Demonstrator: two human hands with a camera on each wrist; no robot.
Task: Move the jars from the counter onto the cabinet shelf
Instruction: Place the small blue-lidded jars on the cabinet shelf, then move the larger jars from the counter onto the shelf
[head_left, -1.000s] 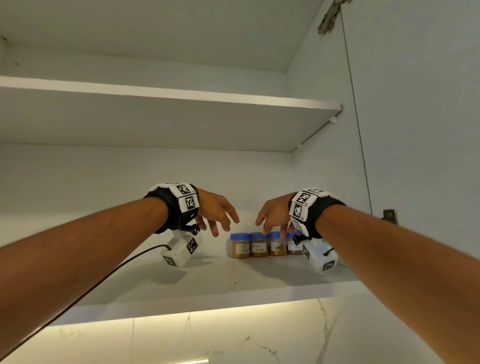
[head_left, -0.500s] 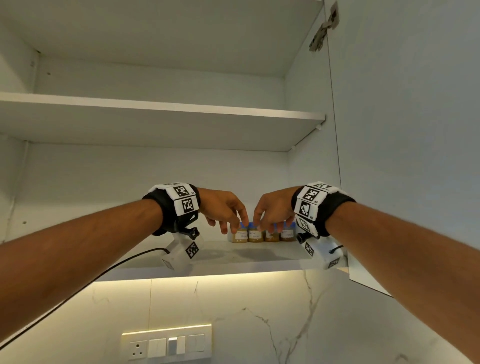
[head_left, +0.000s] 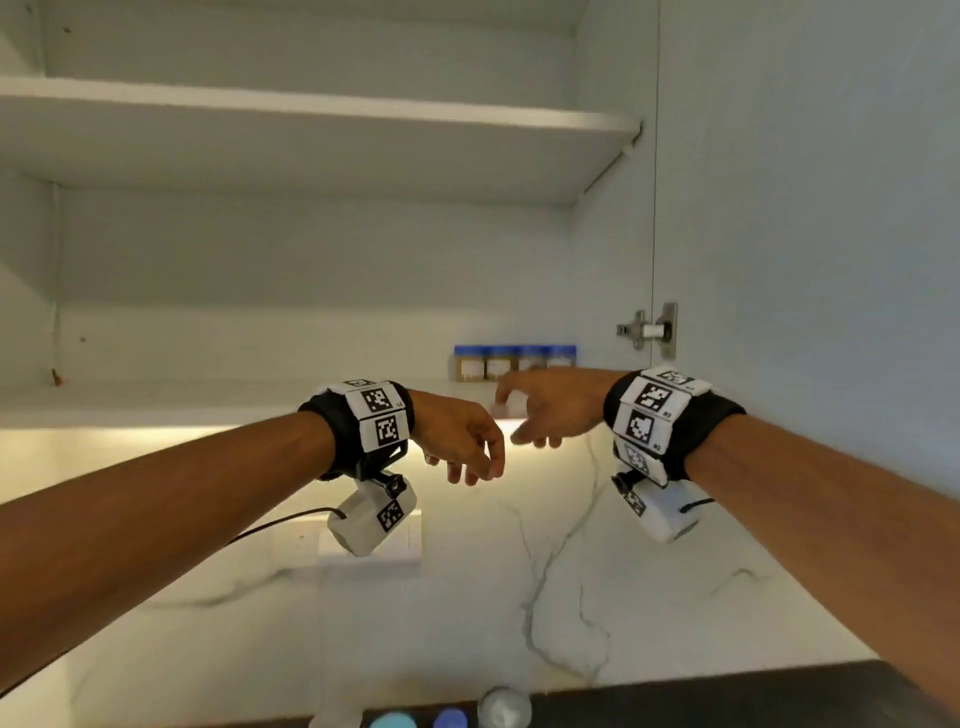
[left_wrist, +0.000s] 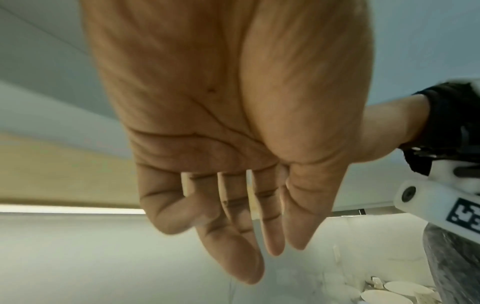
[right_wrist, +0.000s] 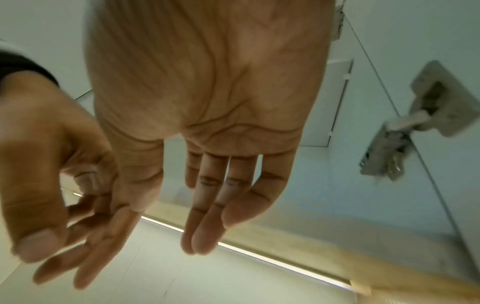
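Several small jars (head_left: 514, 362) with blue lids and brown contents stand in a row at the right end of the lower cabinet shelf (head_left: 208, 400). My left hand (head_left: 462, 441) hangs below the shelf's front edge, fingers relaxed and empty, as the left wrist view (left_wrist: 233, 216) also shows. My right hand (head_left: 540, 410) is just in front of the shelf edge under the jars, its fingers straight and holding nothing (right_wrist: 207, 205). At the bottom edge of the head view, blue lids (head_left: 449, 719) and a grey round top (head_left: 504, 706) show on the dark counter (head_left: 727, 696).
The open cabinet door (head_left: 810, 260) with its hinge (head_left: 649, 330) stands at the right. An upper shelf (head_left: 311, 111) spans the cabinet. A lit strip runs under the lower shelf, over a marble backsplash (head_left: 519, 597) with a white switch plate (head_left: 369, 540).
Both hands have drawn back from the jars on the shelf and dropped below its front edge. The view has tilted down, so the counter now shows at the bottom.
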